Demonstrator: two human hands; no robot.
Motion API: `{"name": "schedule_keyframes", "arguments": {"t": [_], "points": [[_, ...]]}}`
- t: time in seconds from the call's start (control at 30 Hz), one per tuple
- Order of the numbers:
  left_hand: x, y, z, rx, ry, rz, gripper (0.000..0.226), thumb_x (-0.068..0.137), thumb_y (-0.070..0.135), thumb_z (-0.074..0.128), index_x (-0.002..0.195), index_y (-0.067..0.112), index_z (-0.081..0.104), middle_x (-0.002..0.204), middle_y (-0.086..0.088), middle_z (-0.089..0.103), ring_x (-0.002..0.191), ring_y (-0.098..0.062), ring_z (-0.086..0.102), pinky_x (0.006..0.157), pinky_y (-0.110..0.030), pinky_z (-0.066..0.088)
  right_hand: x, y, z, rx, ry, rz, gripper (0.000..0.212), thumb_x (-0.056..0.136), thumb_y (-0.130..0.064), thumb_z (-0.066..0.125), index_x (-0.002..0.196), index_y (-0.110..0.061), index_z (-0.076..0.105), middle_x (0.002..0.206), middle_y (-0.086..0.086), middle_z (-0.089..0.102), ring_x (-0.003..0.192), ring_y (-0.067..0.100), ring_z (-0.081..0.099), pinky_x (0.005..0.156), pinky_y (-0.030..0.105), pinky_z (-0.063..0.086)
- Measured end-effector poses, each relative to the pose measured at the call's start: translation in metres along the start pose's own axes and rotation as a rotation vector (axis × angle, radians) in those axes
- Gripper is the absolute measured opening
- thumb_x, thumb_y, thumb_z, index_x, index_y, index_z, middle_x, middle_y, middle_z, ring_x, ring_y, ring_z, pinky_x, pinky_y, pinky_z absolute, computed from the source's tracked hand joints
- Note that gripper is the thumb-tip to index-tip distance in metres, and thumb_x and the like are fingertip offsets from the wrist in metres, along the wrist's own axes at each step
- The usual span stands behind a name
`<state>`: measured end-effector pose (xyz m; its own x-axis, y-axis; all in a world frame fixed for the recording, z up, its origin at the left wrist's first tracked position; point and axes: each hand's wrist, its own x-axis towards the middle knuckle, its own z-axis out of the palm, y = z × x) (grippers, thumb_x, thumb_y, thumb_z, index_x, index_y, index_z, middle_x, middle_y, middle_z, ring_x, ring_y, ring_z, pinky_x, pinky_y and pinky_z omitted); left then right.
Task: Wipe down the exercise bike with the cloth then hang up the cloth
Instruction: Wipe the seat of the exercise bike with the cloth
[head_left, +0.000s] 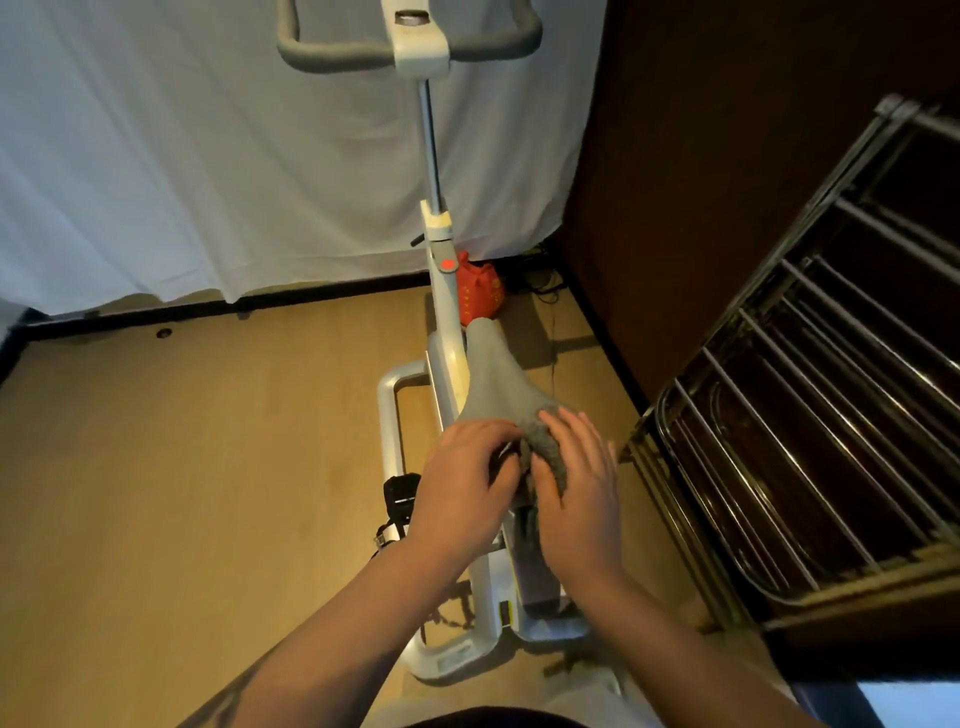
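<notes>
A white exercise bike (445, 312) stands in front of me, its grey handlebars (332, 54) at the top and its grey saddle (493, 379) just below centre. A bunched grey cloth (543, 449) lies on the rear of the saddle. My left hand (467, 483) has curled fingers on the cloth's left side. My right hand (576, 488) covers the cloth from the right, fingers bent over it. Much of the cloth is hidden between the two hands.
A metal drying rack (810, 415) with parallel bars stands close on the right, against a dark wooden wall. A white curtain (156, 156) hangs behind the bike. A red bag (478, 293) and cables lie on the wooden floor by the far corner.
</notes>
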<state>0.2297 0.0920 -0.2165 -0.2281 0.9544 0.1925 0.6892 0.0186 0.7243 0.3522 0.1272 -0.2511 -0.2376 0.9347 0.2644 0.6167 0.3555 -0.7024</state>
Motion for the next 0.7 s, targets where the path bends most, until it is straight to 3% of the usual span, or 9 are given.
{"name": "schedule_keyframes", "arguments": {"t": [0.13,0.2,0.27,0.37,0.5,0.63,0.7], "points": [[0.009,0.004,0.001,0.061,-0.025,0.029,0.027,0.088,0.031,0.062,0.115,0.031,0.064,0.107,0.014,0.064,0.106,-0.007,0.045,0.094,-0.037,0.042,0.027,-0.006,-0.008,0.003,0.02,0.097,0.043,0.097,-0.023,0.048,0.14,-0.029,0.044,0.141,-0.021,0.039,0.136,0.005,0.03,0.117,0.03,0.021],[0.01,0.004,0.003,0.059,-0.031,0.047,0.025,0.087,0.032,0.063,0.112,0.032,0.065,0.106,0.017,0.064,0.107,-0.008,0.047,0.094,-0.039,0.043,0.017,-0.014,-0.011,-0.017,0.01,0.08,0.051,0.098,-0.02,0.046,0.146,-0.035,0.035,0.143,-0.025,0.029,0.139,-0.001,0.018,0.115,0.026,0.016],[0.008,0.001,0.005,0.046,-0.03,0.097,0.022,0.087,0.032,0.063,0.108,0.031,0.067,0.107,0.018,0.065,0.107,-0.007,0.049,0.095,-0.041,0.043,-0.003,-0.01,-0.014,-0.053,-0.01,0.01,0.05,0.099,-0.019,0.046,0.145,-0.036,0.036,0.153,-0.017,0.025,0.142,0.002,0.015,0.112,0.025,0.018],[0.006,-0.004,0.009,0.061,-0.009,0.121,0.025,0.086,0.035,0.064,0.111,0.031,0.066,0.11,0.02,0.063,0.108,-0.006,0.05,0.096,-0.043,0.043,0.005,0.006,-0.017,-0.036,-0.048,0.017,0.041,0.101,-0.025,0.044,0.141,-0.032,0.045,0.152,-0.011,0.029,0.137,0.003,0.024,0.105,0.024,0.028],[0.013,0.001,0.018,0.087,-0.008,0.101,0.03,0.09,0.037,0.061,0.119,0.033,0.063,0.115,0.019,0.062,0.113,-0.006,0.049,0.103,-0.035,0.035,0.041,0.01,-0.02,0.097,-0.003,0.241,0.036,0.101,-0.028,0.043,0.136,-0.022,0.051,0.139,-0.004,0.042,0.126,0.012,0.043,0.097,0.021,0.035],[0.019,0.0,0.024,0.126,-0.002,0.079,0.023,0.091,0.039,0.057,0.113,0.034,0.064,0.11,0.02,0.061,0.107,-0.003,0.048,0.1,-0.039,0.038,0.022,0.009,-0.025,0.129,-0.096,0.201,0.043,0.099,-0.04,0.042,0.14,-0.027,0.043,0.132,-0.016,0.036,0.12,0.001,0.04,0.082,0.006,0.035],[0.022,0.003,0.027,0.148,0.021,0.053,0.022,0.09,0.04,0.059,0.111,0.036,0.064,0.107,0.02,0.061,0.104,-0.003,0.047,0.097,-0.038,0.04,0.035,0.015,-0.024,0.159,-0.099,0.225,0.047,0.095,-0.049,0.048,0.135,-0.025,0.047,0.123,-0.018,0.039,0.112,0.0,0.043,0.078,0.006,0.035]]}}
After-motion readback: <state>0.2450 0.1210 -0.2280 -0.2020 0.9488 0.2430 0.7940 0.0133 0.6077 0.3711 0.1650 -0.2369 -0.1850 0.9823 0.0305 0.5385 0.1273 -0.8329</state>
